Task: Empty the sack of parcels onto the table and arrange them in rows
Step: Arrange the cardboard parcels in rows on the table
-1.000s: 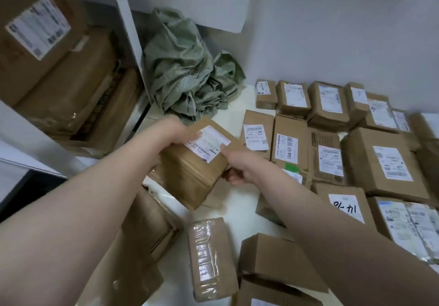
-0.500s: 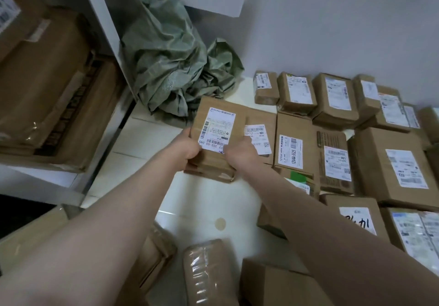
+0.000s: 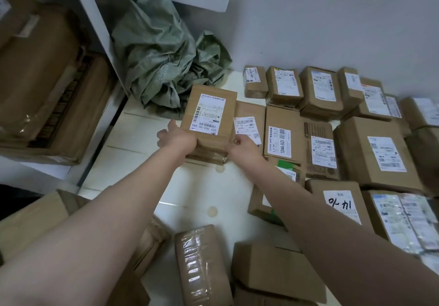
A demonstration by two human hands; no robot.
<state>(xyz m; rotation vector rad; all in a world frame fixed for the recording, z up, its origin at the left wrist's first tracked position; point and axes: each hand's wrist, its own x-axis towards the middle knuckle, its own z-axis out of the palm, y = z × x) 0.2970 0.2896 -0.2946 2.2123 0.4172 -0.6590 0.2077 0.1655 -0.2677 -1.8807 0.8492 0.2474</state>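
A brown cardboard parcel (image 3: 209,120) with a white shipping label lies flat on the white table (image 3: 204,187), label up, at the left end of a row of parcels. My left hand (image 3: 177,139) grips its near left corner. At its near right corner is my right hand (image 3: 242,147), fingers curled against the edge. The crumpled green sack (image 3: 161,53) lies slack in the back corner, just behind the parcel. Several labelled parcels (image 3: 316,91) stand in rows to the right.
A tape-wrapped parcel (image 3: 202,265) and plain boxes (image 3: 278,270) lie loose near the front edge. Large cartons (image 3: 45,87) fill a white shelf unit on the left. The grey wall (image 3: 332,20) closes off the back.
The parcel went from tilted in the air to flat on the table, set down beside the left end of the middle row. Both hands moved forward with it.
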